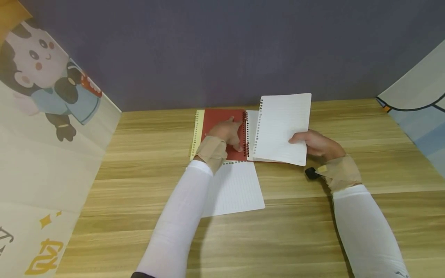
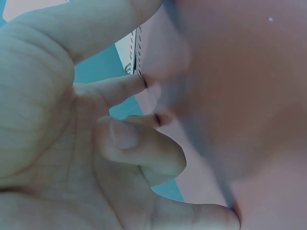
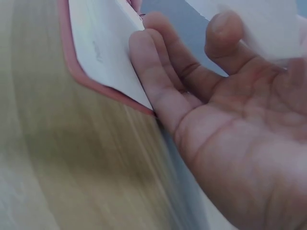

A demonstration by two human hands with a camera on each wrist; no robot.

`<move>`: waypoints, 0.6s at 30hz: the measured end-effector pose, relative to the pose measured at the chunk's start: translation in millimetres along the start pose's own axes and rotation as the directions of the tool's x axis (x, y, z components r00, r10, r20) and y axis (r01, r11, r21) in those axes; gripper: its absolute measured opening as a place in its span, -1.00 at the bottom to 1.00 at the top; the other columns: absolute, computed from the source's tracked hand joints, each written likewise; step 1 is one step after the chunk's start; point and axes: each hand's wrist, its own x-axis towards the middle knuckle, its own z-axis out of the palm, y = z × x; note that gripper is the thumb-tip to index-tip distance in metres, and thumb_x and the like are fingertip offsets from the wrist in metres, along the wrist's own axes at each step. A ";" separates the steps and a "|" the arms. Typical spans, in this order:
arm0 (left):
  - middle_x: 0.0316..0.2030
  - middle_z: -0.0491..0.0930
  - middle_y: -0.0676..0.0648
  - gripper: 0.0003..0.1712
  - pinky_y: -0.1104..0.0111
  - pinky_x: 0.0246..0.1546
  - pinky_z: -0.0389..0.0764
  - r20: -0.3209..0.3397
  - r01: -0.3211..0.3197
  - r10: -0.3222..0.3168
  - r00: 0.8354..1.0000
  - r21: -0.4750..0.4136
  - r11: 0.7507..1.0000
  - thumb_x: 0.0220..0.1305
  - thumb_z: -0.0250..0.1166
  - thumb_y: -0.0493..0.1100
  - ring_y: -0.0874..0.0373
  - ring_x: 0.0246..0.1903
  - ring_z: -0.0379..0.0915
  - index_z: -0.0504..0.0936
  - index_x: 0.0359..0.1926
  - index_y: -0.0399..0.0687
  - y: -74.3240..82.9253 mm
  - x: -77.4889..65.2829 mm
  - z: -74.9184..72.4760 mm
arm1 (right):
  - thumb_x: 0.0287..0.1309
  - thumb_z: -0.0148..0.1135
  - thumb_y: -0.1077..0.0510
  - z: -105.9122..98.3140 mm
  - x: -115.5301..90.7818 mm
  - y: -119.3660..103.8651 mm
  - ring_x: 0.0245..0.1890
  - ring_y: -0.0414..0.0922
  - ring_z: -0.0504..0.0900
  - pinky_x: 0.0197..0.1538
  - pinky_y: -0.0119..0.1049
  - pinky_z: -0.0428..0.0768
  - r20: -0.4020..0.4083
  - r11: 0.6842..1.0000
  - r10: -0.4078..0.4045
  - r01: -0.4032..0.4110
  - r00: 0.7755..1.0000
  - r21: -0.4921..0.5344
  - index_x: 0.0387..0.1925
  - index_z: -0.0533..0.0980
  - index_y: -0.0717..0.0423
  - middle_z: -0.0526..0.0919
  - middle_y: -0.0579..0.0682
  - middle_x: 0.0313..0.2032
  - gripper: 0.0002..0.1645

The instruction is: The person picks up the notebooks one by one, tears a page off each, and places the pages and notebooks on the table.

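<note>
A spiral notebook with a red cover (image 1: pixel 217 117) lies spread at the back of the table, its dark coil (image 1: pixel 246 133) between the cover and the white pages (image 1: pixel 251 116). My left hand (image 1: pixel 226 133) presses on the red cover with fingers spread. My right hand (image 1: pixel 318 143) holds a loose lined sheet (image 1: pixel 283 123) near its lower right, thumb on top and the other fingers behind. Punched holes run down the sheet's left edge, and it overlaps the pages. In the right wrist view, fingers of that hand (image 3: pixel 216 100) are beside the corner of the notebook's pages (image 3: pixel 103 57).
Another lined white sheet (image 1: pixel 236 189) with holes along its top lies in front of the notebook, partly under the left forearm. A pale yellow punched strip (image 1: pixel 196 133) shows left of the red cover. Behind the wooden table (image 1: pixel 139 162) stands a dark panel (image 1: pixel 222 54).
</note>
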 end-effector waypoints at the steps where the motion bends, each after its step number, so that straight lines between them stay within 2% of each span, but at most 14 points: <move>1: 0.43 -0.34 0.07 0.16 -0.35 -0.11 0.11 -0.003 -0.001 0.001 1.000 -0.002 1.000 -0.11 0.41 0.10 -0.06 0.36 -0.29 -0.12 0.43 0.36 -0.3 0.2 0.6 | 0.17 -0.04 0.30 0.7 0.1 -0.1 -0.09 -0.04 0.52 -0.04 -0.04 0.42 -0.006 1.000 -0.003 0.003 1.000 -0.005 0.12 0.06 0.10 0.43 0.11 -0.02 -0.49; 6: 0.43 -0.28 0.03 0.13 -0.35 -0.06 0.03 -0.074 -0.022 0.021 0.997 -0.023 0.999 -0.10 0.39 0.14 -0.07 0.35 -0.21 -0.08 0.43 0.28 -5.8 -4.3 9.8 | 0.14 0.02 0.32 5.3 1.8 -0.9 -0.02 -0.03 0.46 0.02 -0.04 0.37 -0.017 0.999 -0.025 0.025 1.000 -0.034 0.17 0.04 0.04 0.33 0.17 0.06 -0.40; 11: 0.37 -0.17 -0.19 0.13 -0.30 0.00 0.03 -0.185 -0.067 0.056 0.981 -0.051 0.996 -0.11 0.38 0.20 -0.13 0.18 0.18 -0.03 0.42 0.09 -13.2 -10.4 20.3 | 0.15 0.06 0.27 12.2 -2.2 -11.2 0.01 -0.01 0.45 0.00 -0.03 0.39 -0.002 0.983 -0.102 0.100 0.995 -0.156 0.23 0.08 0.07 0.36 0.17 0.08 -0.37; 12: 0.33 -0.11 -0.22 0.06 -0.23 0.02 0.12 -0.213 -0.088 0.075 0.974 -0.055 0.995 -0.10 0.37 0.20 -0.12 0.09 0.28 0.08 0.38 0.03 -16.1 -11.8 20.9 | 0.16 0.06 0.24 15.1 -3.8 -16.1 0.03 0.00 0.44 0.00 -0.03 0.38 -0.006 0.978 -0.102 0.099 0.995 -0.182 0.24 0.09 0.08 0.36 0.16 0.09 -0.38; 14: 0.24 0.10 -0.18 -0.14 -0.05 0.08 0.19 -0.260 -0.135 0.119 0.958 -0.042 0.990 -0.05 0.35 0.19 -0.10 0.10 0.27 0.28 0.23 -0.04 -23.4 -15.9 20.2 | 0.21 0.04 0.14 23.1 -7.9 -28.3 0.10 0.02 0.37 0.07 -0.05 0.33 -0.023 0.970 -0.081 0.073 0.996 -0.232 0.26 0.09 0.11 0.32 0.16 0.14 -0.38; 15: 0.18 0.21 -0.14 -0.26 0.04 0.09 0.21 -0.278 -0.162 0.149 0.949 -0.026 0.986 -0.03 0.34 0.18 -0.08 0.13 0.24 0.36 0.13 -0.04 -27.7 -18.8 19.3 | 0.23 0.03 0.05 28.0 -11.5 -36.3 0.15 0.02 0.30 0.10 -0.05 0.29 -0.054 0.961 -0.049 0.032 0.997 -0.274 0.27 0.08 0.11 0.27 0.13 0.19 -0.36; 18: -0.05 0.43 0.00 -0.53 0.28 0.03 0.25 -0.280 -0.246 0.241 0.929 0.016 0.969 0.02 0.31 0.14 -0.01 0.23 0.10 0.44 -0.13 0.01 -40.7 -31.8 15.0 | 0.27 -0.08 -0.17 44.6 -25.9 -62.4 0.29 -0.01 0.05 0.21 -0.07 0.11 -0.145 0.908 0.017 -0.076 0.989 -0.411 0.38 -0.08 0.03 0.04 0.04 0.33 -0.21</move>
